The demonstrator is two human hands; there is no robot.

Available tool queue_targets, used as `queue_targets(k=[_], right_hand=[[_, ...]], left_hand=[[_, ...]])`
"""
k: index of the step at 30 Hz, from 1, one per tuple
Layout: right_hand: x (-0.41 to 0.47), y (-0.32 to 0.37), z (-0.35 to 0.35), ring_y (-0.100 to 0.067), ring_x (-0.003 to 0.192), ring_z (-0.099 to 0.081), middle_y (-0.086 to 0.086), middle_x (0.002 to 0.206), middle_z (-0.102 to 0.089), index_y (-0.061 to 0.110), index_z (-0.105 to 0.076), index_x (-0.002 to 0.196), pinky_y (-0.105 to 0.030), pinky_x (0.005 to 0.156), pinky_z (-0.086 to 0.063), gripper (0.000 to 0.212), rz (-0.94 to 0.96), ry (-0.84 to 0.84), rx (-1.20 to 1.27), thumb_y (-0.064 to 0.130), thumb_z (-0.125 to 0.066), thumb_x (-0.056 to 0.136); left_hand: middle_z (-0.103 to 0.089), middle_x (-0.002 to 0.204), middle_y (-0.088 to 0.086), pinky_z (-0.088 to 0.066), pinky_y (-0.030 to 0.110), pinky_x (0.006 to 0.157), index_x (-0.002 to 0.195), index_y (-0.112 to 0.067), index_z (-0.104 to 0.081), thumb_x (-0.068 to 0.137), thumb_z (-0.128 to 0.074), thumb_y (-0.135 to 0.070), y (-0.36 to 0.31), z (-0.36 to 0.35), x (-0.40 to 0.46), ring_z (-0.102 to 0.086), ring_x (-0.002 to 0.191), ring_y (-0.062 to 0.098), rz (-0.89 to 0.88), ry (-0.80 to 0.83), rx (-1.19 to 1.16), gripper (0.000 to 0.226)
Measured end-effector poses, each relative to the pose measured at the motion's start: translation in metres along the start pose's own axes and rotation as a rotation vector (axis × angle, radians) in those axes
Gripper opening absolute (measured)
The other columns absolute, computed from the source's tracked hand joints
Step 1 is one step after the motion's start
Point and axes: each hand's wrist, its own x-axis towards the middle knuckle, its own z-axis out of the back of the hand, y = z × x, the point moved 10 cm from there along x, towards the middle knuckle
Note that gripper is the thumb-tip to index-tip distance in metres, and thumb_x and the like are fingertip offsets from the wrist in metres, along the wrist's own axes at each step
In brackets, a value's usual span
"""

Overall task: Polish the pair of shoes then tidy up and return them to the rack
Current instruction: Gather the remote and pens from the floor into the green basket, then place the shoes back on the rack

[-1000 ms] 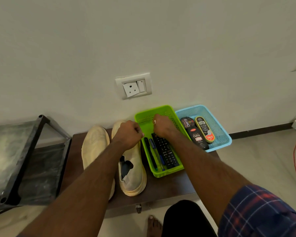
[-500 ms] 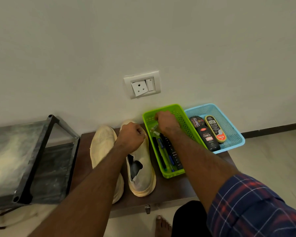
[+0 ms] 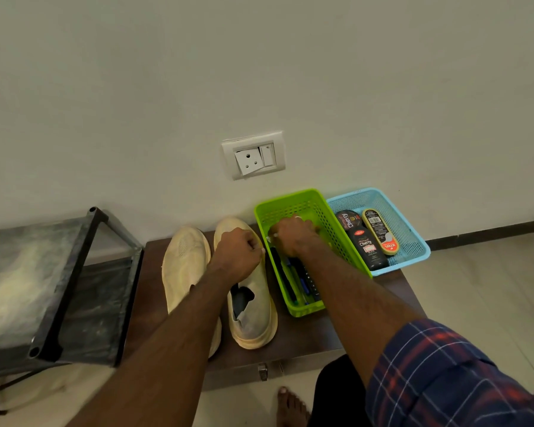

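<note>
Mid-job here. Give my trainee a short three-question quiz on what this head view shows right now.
1. True or false: the right hand is inside the green basket.
2. Which basket holds the polish items? A green B blue C neither
3. What lies under the left hand?

Key: 1 true. 2 B, the blue basket. 3 The right-side cream shoe; the left hand is a closed fist.

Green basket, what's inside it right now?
In the green basket, dark and blue pen-like items lie lengthwise, and the right hand reaches in. Whatever sits beneath the hand and forearm is hidden.
</note>
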Motion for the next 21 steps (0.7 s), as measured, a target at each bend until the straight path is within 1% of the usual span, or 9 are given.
queue_targets(k=[2,4,7,11,12,14,16,19,21], right_hand=[[-0.002,0.000,-0.006,-0.031,0.126,-0.047,-0.007,0.128,-0.061,0.029,-0.064,0.122,-0.050,0.101,-0.035,0.029,-0.005,0.014,-0.024,0.035,-0.051,0.097],[-0.006,-0.002,-0.003,-0.031,0.126,-0.047,-0.007,0.129,-0.061,0.028,-0.062,0.125,-0.049,0.100,-0.037,0.030,-0.011,-0.015,-0.015,0.032,-0.054,0.097],[-0.016,-0.006,0.010,-0.032,0.125,-0.051,-0.007,0.133,-0.059,0.027,-0.059,0.131,-0.045,0.098,-0.042,0.039,-0.014,-0.069,0.145,0.024,-0.061,0.092],[-0.045,-0.005,0.039,-0.027,0.106,-0.063,-0.007,0.110,-0.070,0.016,-0.071,0.104,-0.035,0.088,-0.050,0.019,-0.033,-0.277,0.465,0.013,-0.070,0.085],[-0.056,-0.001,0.048,-0.028,0.100,-0.064,-0.007,0.103,-0.072,0.015,-0.071,0.098,-0.035,0.084,-0.051,0.017,-0.039,-0.349,0.518,0.008,-0.065,0.084],[-0.080,0.012,0.063,-0.029,0.092,-0.065,-0.008,0.094,-0.072,0.013,-0.071,0.092,-0.037,0.078,-0.051,0.025,-0.004,-0.475,0.564,0.000,-0.053,0.082],[-0.107,0.033,0.072,-0.030,0.089,-0.064,-0.009,0.091,-0.071,0.010,-0.070,0.092,-0.038,0.075,-0.050,0.024,0.081,-0.544,0.560,-0.001,-0.051,0.082],[-0.141,0.065,0.067,-0.030,0.088,-0.063,-0.011,0.093,-0.068,0.009,-0.068,0.097,-0.040,0.074,-0.050,0.022,0.210,-0.555,0.497,0.002,-0.053,0.082],[-0.159,0.087,0.048,-0.032,0.089,-0.063,-0.009,0.094,-0.065,0.013,-0.068,0.099,-0.043,0.074,-0.051,0.022,0.276,-0.450,0.430,0.013,-0.050,0.085]], left_hand=[[-0.071,0.067,0.003,-0.055,0.040,0.071,0.062,-0.016,-0.062,0.084,-0.069,-0.016,0.000,0.002,-0.003,-0.067,0.069,0.024,0.002,-0.002,0.004,0.023],[-0.071,0.067,0.003,-0.056,0.039,0.072,0.063,-0.011,-0.065,0.084,-0.070,-0.016,0.002,0.004,-0.005,-0.067,0.069,0.024,0.008,0.000,0.010,0.022],[-0.071,0.066,0.002,-0.056,0.039,0.072,0.067,-0.009,-0.068,0.083,-0.071,-0.017,0.005,0.009,-0.010,-0.068,0.068,0.023,0.017,-0.008,0.013,0.019],[-0.069,0.066,0.000,-0.056,0.034,0.072,0.073,-0.006,-0.070,0.084,-0.072,-0.014,0.008,0.013,-0.023,-0.069,0.072,0.022,0.033,-0.006,-0.007,0.014],[-0.067,0.065,-0.002,-0.056,0.032,0.071,0.073,-0.006,-0.071,0.084,-0.072,-0.014,0.009,0.014,-0.028,-0.069,0.072,0.021,0.035,-0.009,-0.007,0.014],[-0.065,0.064,-0.005,-0.053,0.028,0.068,0.075,-0.007,-0.071,0.085,-0.073,-0.015,0.012,0.018,-0.037,-0.068,0.071,0.018,0.037,-0.026,-0.007,0.013],[-0.063,0.066,-0.005,-0.046,0.023,0.062,0.077,-0.008,-0.073,0.085,-0.073,-0.016,0.015,0.024,-0.049,-0.064,0.069,0.015,0.046,-0.048,-0.006,0.011],[-0.062,0.065,-0.005,-0.041,0.023,0.060,0.078,-0.008,-0.074,0.085,-0.072,-0.014,0.022,0.037,-0.071,-0.062,0.067,0.015,0.062,-0.104,-0.021,0.009],[-0.065,0.069,-0.002,-0.045,0.026,0.061,0.078,-0.012,-0.073,0.085,-0.071,-0.016,0.031,0.046,-0.092,-0.065,0.070,0.021,0.093,-0.156,-0.019,0.008]])
